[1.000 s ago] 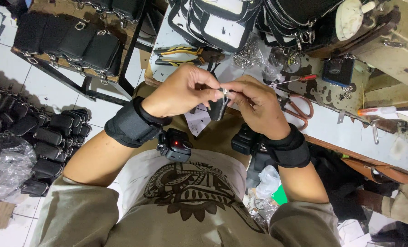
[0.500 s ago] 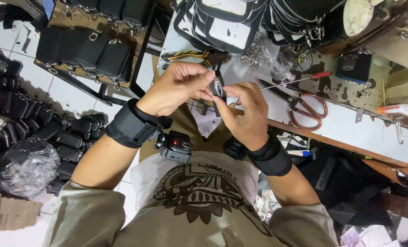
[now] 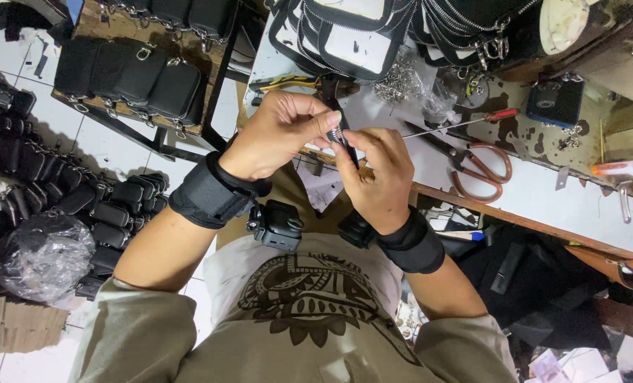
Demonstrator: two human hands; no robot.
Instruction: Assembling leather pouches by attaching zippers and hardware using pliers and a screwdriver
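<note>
Left hand [image 3: 281,135] pinches the small metal fitting [image 3: 340,135] at its fingertips, as half a second ago, now raised slightly higher over the table [image 3: 543,191] edge. Right hand [image 3: 376,174] grips the same fitting from below, fingers clenched on it. Scissors [image 3: 483,167] lie untouched to the right.

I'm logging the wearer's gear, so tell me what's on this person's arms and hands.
Bare hands, no gloves. The left hand and right hand each have a wide black wrist band carrying a small black camera-like device on the underside. Loose khaki sleeves are pushed up past the elbows.
</note>
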